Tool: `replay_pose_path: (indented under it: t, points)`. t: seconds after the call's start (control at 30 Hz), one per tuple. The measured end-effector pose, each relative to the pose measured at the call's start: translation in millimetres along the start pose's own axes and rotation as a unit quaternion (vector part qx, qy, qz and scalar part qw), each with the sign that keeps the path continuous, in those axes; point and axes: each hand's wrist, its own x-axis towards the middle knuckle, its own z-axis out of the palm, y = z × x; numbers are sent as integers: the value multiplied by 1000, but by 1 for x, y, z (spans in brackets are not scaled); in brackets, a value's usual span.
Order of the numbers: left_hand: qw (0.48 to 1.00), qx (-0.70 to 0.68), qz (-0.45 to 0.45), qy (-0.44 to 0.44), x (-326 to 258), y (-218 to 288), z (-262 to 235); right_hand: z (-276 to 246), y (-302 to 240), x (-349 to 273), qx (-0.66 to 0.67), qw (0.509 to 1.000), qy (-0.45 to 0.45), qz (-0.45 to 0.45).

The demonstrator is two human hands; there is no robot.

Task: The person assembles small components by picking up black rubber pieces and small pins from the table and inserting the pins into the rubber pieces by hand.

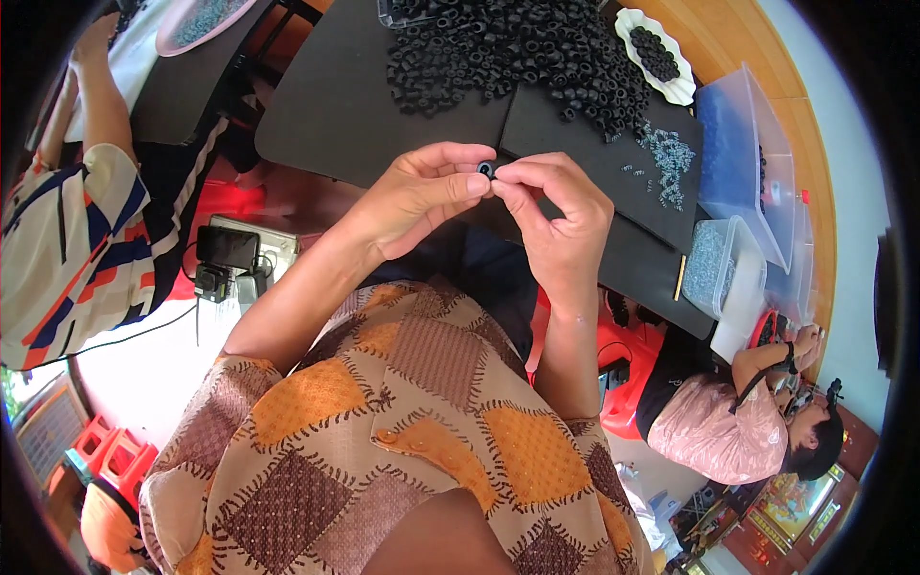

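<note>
In front of my chest, a small black ring-shaped plastic part (486,170) is held between both sets of fingertips. My left hand (422,196) is closed in a pinch on it, thumb below and index finger above. From the other side, the thumb and index finger of my right hand (563,206) press together at its right edge; whether they also grip a smaller piece is too small to tell. Beyond my hands, a big heap of similar black parts (522,48) covers the far side of the dark table (345,105). Loose small metal springs (668,163) lie to the right.
A white scalloped dish (682,92) holds more black parts. Right of the table edge stand a large translucent box (738,168) and a tub (752,268) of springs. A yellow stick (679,278) lies nearby. People sit at left (77,259) and right (719,426).
</note>
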Motion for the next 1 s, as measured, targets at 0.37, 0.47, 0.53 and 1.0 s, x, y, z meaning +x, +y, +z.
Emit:
replay_pose_path:
  t: [0.37,0.47,0.53,1.0]
  points:
    - [986,-160,-22,-35,5,7,0,-72,82,2,-188,967,114,129]
    - [986,-160,-25,-44,5,10,-2,-82,104,4,-218,958,125,139]
    - [986,-154,-20,-58,5,10,-3,-80,109,8,-235,955,123,133]
    - [990,-138,6,-11,1,10,-9,-69,114,24,-320,942,19,102]
